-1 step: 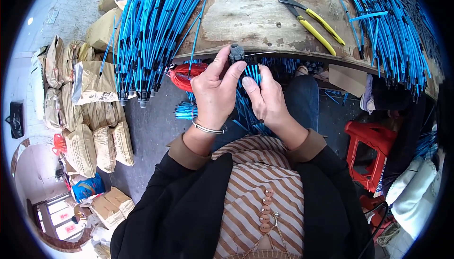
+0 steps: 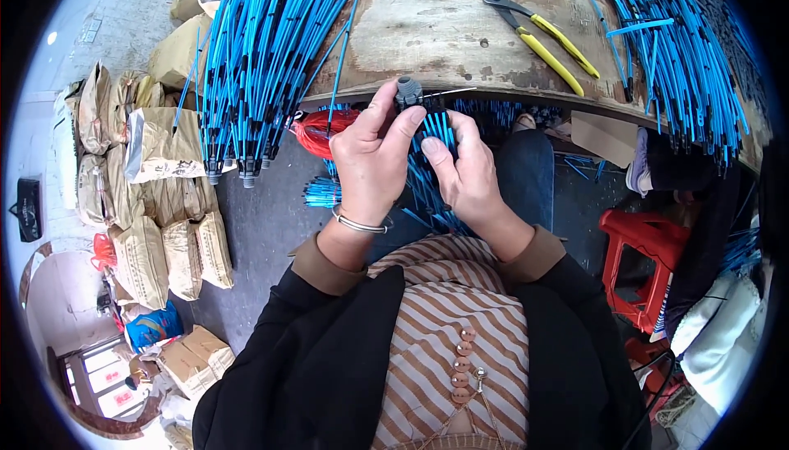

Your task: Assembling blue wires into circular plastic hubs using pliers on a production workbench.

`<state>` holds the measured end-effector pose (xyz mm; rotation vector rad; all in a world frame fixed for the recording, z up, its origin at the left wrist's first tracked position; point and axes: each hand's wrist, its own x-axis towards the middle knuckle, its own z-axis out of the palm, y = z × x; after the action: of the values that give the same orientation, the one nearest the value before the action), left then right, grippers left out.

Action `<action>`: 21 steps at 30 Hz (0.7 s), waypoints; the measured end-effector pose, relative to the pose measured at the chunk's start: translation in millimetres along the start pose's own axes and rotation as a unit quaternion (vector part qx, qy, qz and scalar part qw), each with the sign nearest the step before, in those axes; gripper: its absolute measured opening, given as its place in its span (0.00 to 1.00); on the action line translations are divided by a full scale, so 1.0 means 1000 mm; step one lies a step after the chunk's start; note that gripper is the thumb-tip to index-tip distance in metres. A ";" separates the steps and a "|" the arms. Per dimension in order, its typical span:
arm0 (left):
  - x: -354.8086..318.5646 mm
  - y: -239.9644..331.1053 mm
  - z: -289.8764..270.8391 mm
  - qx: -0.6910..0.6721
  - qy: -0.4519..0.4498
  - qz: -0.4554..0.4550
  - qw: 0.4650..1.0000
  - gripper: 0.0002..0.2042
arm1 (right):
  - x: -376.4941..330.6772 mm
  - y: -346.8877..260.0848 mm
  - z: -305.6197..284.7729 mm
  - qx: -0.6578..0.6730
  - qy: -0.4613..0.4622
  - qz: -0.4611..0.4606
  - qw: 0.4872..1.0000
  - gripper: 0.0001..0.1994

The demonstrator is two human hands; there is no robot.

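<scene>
Just off the near edge of the wooden table, both of my hands work together. My left hand pinches a grey ribbed plastic fitting between thumb and index finger. In my right hand is a bunch of thin blue rods with black parts, gripped by thumb and fingers right beside the fitting. A thin metal wire sticks out to the right from near the fitting. Where it is fixed, and how rods and fitting meet, my fingers hide.
Pliers with yellow handles lie on the table. Large piles of blue rods hang over its edge at left and right. A red plastic bundle is below. A red stool stands at right, paper sacks at left.
My hands have shifted very slightly, the fitting with them. More of the thin wire shows, and it slants up to the right. Nothing has been let go.
</scene>
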<state>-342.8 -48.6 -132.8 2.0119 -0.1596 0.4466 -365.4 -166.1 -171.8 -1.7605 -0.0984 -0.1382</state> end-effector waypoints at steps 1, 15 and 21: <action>0.000 0.005 -0.003 -0.008 -0.007 -0.021 1.000 0.20 | -0.003 0.005 0.003 -0.011 0.036 -0.058 0.998 0.11; 0.005 -0.015 -0.039 -0.200 -0.105 -0.071 0.971 0.20 | 0.008 -0.004 -0.009 -0.053 -0.080 -0.148 0.984 0.07; 0.004 -0.002 -0.039 -0.105 -0.094 -0.071 0.988 0.19 | 0.004 -0.004 0.008 -0.103 -0.045 -0.156 0.981 0.07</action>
<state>-348.0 -13.5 -117.2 1.8413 -0.1696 0.1425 -361.7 -157.8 -169.2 -1.9493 -0.4405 -0.3061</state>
